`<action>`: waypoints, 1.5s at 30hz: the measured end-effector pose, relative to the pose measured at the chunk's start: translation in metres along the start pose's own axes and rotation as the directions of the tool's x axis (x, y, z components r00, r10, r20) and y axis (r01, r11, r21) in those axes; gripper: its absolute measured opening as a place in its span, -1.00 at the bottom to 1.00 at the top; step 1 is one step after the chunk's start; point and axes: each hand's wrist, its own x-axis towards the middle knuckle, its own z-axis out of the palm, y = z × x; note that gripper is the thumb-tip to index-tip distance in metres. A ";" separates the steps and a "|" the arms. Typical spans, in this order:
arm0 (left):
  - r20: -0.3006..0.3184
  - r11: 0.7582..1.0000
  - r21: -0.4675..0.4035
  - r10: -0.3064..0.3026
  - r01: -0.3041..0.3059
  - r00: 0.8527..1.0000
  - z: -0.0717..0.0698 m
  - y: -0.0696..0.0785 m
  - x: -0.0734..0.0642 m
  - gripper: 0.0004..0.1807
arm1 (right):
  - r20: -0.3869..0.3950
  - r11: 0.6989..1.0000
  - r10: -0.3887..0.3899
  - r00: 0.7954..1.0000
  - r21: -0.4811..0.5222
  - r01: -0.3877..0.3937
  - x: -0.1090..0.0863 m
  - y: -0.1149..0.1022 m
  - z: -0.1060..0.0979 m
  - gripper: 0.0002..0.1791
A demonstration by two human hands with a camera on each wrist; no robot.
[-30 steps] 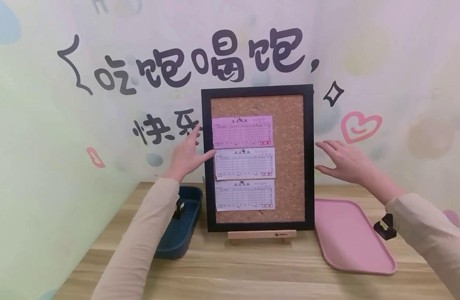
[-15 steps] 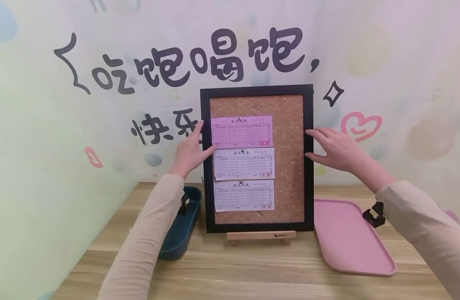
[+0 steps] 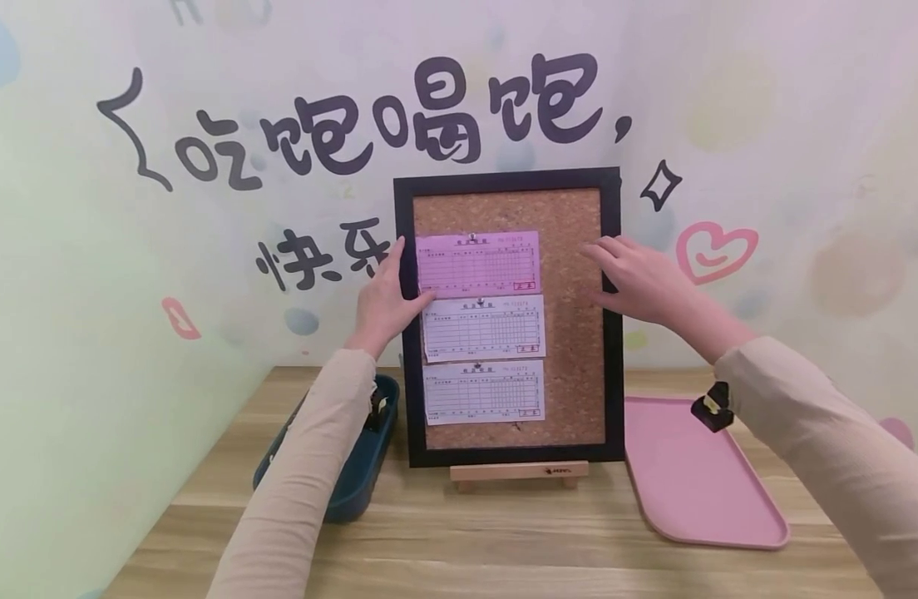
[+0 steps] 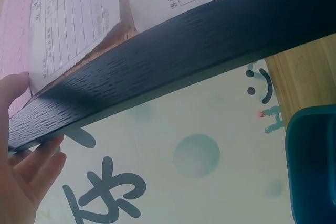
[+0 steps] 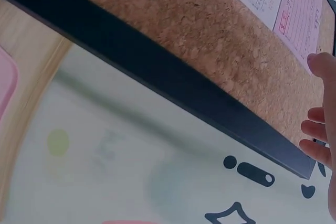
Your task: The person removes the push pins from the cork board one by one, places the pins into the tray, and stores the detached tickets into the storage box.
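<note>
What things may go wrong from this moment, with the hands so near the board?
The board stands on a small easel, so a push from the right hand might tip it. The left hand has its thumb by the edge of the pink slip and could crease it.

the frame (image 3: 613,374) is black; the cork (image 3: 571,383), speckled brown; the ruled slips (image 3: 483,329), pink and white.
</note>
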 end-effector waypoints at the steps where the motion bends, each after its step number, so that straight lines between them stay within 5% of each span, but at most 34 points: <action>1: -0.001 1.000 0.003 0.000 0.000 1.000 0.000 0.000 0.000 -0.02 | 0.004 1.000 0.001 1.000 -0.002 -0.001 0.003 -0.001 0.000 -0.42; 6: 0.009 1.000 0.009 -0.004 0.004 1.000 -0.002 0.001 -0.001 -0.02 | 0.026 1.000 0.013 1.000 -0.014 -0.013 0.017 -0.004 0.003 -0.47; 17: 0.002 1.000 0.009 -0.005 0.005 1.000 -0.001 0.002 -0.002 -0.02 | 0.030 0.988 0.082 0.996 0.127 -0.085 0.046 -0.019 0.011 -0.52; 23: 0.004 1.000 0.002 0.008 -0.008 1.000 0.002 0.002 -0.002 -0.01 | 0.110 0.968 0.184 0.977 0.151 -0.199 0.060 -0.024 0.019 -0.49; 31: -0.011 1.000 -0.004 0.001 -0.001 1.000 0.001 0.000 -0.001 -0.01 | 0.128 0.893 0.308 0.943 0.304 -0.333 0.084 -0.037 0.034 -0.58; 38: -0.002 1.000 0.016 0.000 0.000 1.000 0.000 0.001 0.000 -0.01 | 0.042 0.837 0.339 0.940 0.443 -0.322 0.103 -0.044 0.048 -0.67; 45: -0.007 1.000 0.014 -0.008 0.008 1.000 0.000 0.000 -0.001 -0.02 | -0.033 0.788 0.416 0.909 0.512 -0.342 0.116 -0.050 0.060 -0.75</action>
